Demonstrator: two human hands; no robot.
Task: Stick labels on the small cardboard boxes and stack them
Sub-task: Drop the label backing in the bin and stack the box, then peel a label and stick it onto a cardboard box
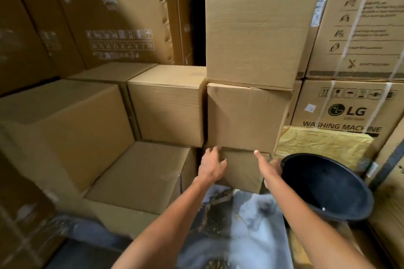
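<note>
Three plain cardboard boxes stand in a stack at the centre: a top box (258, 35), a middle box (244, 116) and a bottom box (242, 170). My left hand (211, 165) grips the bottom box's upper left corner, fingers curled over its edge. On the box's right side my right hand (267, 166) holds it, thumb on the front face and fingers round the side. No label shows on any of these faces.
More plain boxes (168, 105) sit in steps to the left, one low box (140, 177) beside the stack. Large printed cartons line the walls, an LG washing machine carton (347, 111) at right. A black round tub (325, 185) stands right of my hands. The floor is marbled tile.
</note>
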